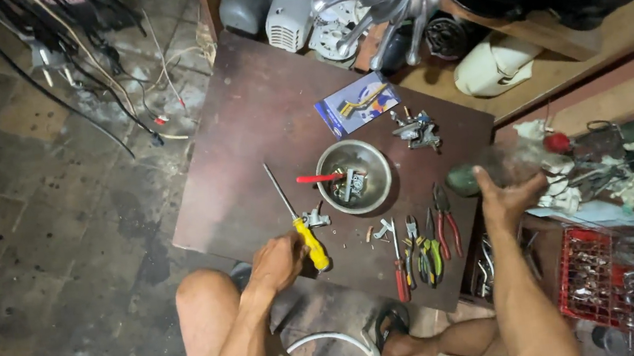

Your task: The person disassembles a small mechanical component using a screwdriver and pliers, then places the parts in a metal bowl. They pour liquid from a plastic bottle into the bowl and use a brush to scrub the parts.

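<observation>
My left hand [277, 262] grips the yellow handle of a long screwdriver [300, 221] at the near edge of a low dark brown table [248, 130]; its shaft points up and left across the top. My right hand [506, 196] is raised off the table's right edge, holding a clear plastic bag [518, 159], with a green round object [462, 180] just beside the thumb. A steel bowl [354, 176] with a red-handled tool and small parts sits mid-table. Pliers and cutters [424, 245] lie in a row near the front edge.
A blue card package [357, 103] and a small metal assembly [417, 131] lie at the table's back. Machine parts and a fan motor [361, 6] crowd a wooden shelf behind. A red wire basket [632, 285] stands at right. Cables [81, 62] trail over the tiled floor at left.
</observation>
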